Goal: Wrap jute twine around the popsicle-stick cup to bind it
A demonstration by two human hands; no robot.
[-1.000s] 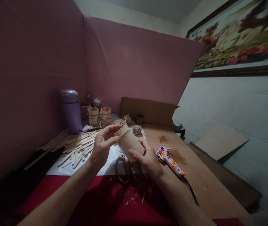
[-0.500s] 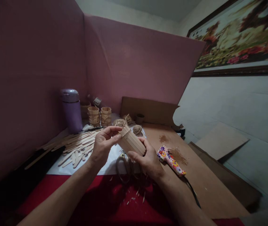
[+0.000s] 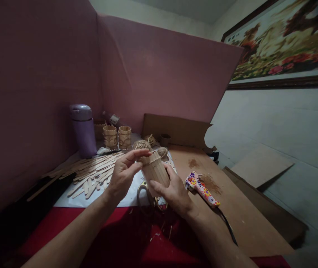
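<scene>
Right hand (image 3: 175, 190) grips the wooden cup (image 3: 155, 174); left hand (image 3: 122, 174) touches its far rim, pinch unclear. Probably light, stiff; hold by sides.

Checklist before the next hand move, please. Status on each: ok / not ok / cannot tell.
1. Stick cup held: ok, the right hand grips its side.
2. Left hand pinching the cup: cannot tell; its fingers are at the upper end.
3. Cord band firmly stuck: cannot tell; it sits near the cup's upper end.
4. Scissors out from under the hands: not ok, they lie below the cup, partly hidden.
5. Red cloth free of scraps: not ok, small bits lie on it.
6. Glue gun set down: ok, on the brown board, beyond the right hand. Heat: cannot tell.
</scene>
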